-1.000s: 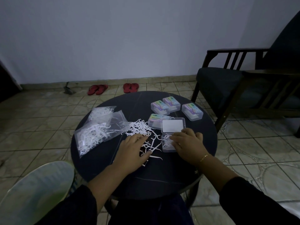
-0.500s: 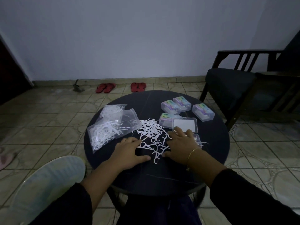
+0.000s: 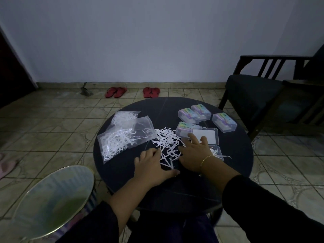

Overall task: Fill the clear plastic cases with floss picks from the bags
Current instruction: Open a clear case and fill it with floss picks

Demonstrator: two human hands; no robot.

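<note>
1. Bags (image 3: 122,135): two clear pouches, left of and beyond the left fingers, well apart from them; white picks show inside. Soft film, likely to slump when lifted.
2. Left hand (image 3: 154,163): palm down on the desk (image 3: 235,155), fingers loosely spread at the near left edge of the pile, pinching nothing that shows.
3. Floss picks (image 3: 166,142): loose white heap between both sets of fingers and just beyond them. Judged very light, thin, springy, apt to tangle; best taken by the handles, a few at once.
4. Right hand (image 3: 194,153): fingers spread flat, tips reaching the lid of the open case (image 3: 210,137); its tray lies right of the wrist, a few picks inside.
5. Closed cases (image 3: 201,114): four, beyond the right fingers; hard, smooth, probably slippery.
6. Surroundings: dark chair (image 3: 259,95) far right, red sandals (image 3: 133,92) on the floor. Nothing blocks the reach.
</note>
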